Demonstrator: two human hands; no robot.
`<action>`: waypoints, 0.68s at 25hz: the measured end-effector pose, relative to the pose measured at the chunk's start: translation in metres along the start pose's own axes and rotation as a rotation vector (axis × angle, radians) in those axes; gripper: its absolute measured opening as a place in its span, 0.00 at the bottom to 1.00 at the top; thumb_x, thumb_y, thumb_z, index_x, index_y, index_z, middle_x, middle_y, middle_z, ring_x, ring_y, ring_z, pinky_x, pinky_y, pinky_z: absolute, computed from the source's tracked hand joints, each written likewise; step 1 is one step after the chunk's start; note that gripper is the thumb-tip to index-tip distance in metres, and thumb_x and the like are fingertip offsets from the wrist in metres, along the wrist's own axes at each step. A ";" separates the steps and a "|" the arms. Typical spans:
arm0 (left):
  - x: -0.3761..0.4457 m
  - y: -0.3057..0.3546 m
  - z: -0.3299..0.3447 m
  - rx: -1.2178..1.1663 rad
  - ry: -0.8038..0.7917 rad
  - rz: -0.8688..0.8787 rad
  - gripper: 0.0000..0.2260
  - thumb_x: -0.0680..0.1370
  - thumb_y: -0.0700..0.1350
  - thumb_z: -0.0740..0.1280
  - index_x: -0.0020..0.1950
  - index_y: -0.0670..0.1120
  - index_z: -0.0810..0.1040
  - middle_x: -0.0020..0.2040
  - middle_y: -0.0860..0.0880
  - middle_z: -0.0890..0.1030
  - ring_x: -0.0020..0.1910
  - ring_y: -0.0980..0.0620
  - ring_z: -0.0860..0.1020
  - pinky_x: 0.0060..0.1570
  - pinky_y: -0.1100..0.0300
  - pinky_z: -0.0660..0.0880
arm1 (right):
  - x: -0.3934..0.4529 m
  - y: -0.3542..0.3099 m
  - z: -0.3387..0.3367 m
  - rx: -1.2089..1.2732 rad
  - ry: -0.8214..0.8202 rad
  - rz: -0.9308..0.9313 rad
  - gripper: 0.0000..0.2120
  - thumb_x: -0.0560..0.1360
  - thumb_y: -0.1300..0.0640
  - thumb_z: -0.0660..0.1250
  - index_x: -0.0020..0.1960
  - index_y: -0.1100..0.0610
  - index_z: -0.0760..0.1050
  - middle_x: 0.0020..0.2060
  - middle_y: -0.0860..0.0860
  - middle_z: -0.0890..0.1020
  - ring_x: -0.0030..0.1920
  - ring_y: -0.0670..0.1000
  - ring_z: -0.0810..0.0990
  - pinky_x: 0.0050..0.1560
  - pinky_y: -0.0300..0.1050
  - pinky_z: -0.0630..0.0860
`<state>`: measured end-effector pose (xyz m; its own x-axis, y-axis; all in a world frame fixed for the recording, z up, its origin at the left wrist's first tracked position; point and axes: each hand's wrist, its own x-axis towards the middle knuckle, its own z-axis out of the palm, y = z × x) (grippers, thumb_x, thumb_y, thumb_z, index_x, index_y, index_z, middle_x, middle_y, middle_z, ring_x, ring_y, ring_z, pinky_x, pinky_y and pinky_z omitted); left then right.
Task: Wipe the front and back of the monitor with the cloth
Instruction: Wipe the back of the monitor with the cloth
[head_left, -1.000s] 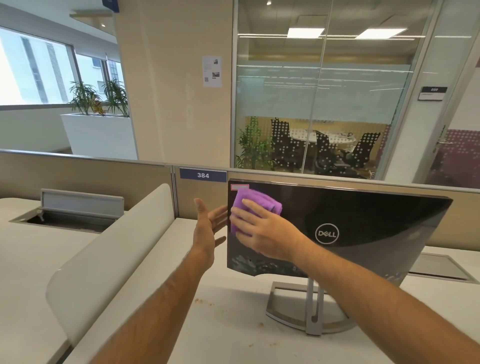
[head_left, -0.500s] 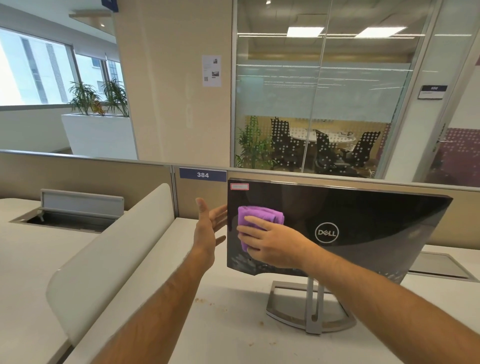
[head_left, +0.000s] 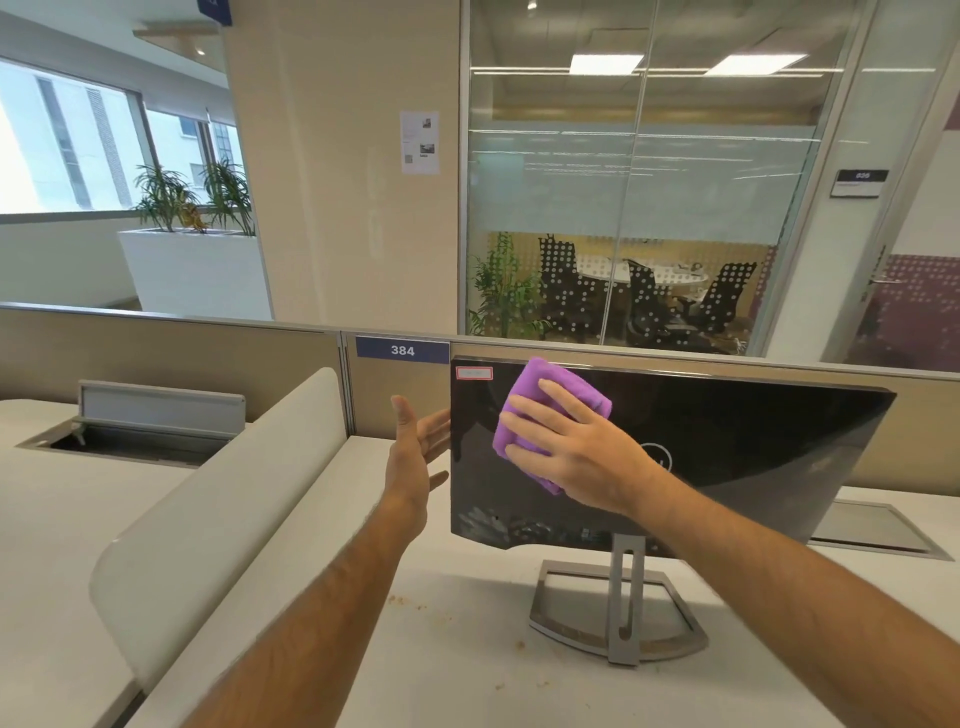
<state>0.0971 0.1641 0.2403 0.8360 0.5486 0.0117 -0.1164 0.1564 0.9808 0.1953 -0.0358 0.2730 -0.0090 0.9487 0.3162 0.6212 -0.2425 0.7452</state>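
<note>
Since half a second ago the right hand (head_left: 576, 447) has carried the purple cloth (head_left: 550, 410) up and to the right across the monitor (head_left: 727, 447), from the left-centre of the dark panel to just under its top edge, where it now covers part of the logo. Its grip is flat, fingers spread and pressing the folded cloth against the glossy back shell, not closed around it. The left hand (head_left: 415, 452) is open, palm toward the monitor's left edge, fingertips reaching behind it, apparently steadying the screen; whether they touch it I cannot tell. The monitor stands on its stand (head_left: 618, 613) in the lower centre of the frame, on the white table (head_left: 467, 665), back toward the camera. By my judgement the back is only partly wiped: its right half looks unreached, and nothing here shows whether the front has been done.
</note>
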 end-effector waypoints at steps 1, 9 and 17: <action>-0.001 0.001 0.000 0.000 0.004 -0.002 0.37 0.67 0.77 0.44 0.59 0.59 0.79 0.66 0.53 0.78 0.65 0.48 0.73 0.68 0.38 0.64 | -0.004 -0.002 0.004 -0.004 -0.020 -0.039 0.26 0.70 0.59 0.75 0.67 0.53 0.74 0.70 0.57 0.73 0.73 0.63 0.67 0.74 0.67 0.54; -0.001 0.001 0.003 -0.003 0.016 0.010 0.34 0.68 0.77 0.45 0.55 0.60 0.80 0.57 0.59 0.79 0.59 0.52 0.75 0.67 0.39 0.64 | 0.002 0.000 0.002 -0.008 0.027 0.081 0.29 0.72 0.57 0.74 0.71 0.55 0.70 0.71 0.58 0.72 0.72 0.64 0.67 0.74 0.66 0.57; -0.001 0.000 -0.004 -0.016 -0.011 0.026 0.39 0.64 0.80 0.46 0.53 0.59 0.83 0.54 0.56 0.84 0.57 0.53 0.79 0.66 0.39 0.67 | 0.069 -0.029 -0.018 -0.011 0.096 0.397 0.32 0.71 0.60 0.73 0.72 0.62 0.66 0.58 0.59 0.76 0.54 0.60 0.76 0.48 0.56 0.78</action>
<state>0.0941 0.1671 0.2394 0.8384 0.5437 0.0394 -0.1466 0.1553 0.9769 0.1627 0.0333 0.2837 0.1563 0.7579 0.6334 0.5824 -0.5887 0.5606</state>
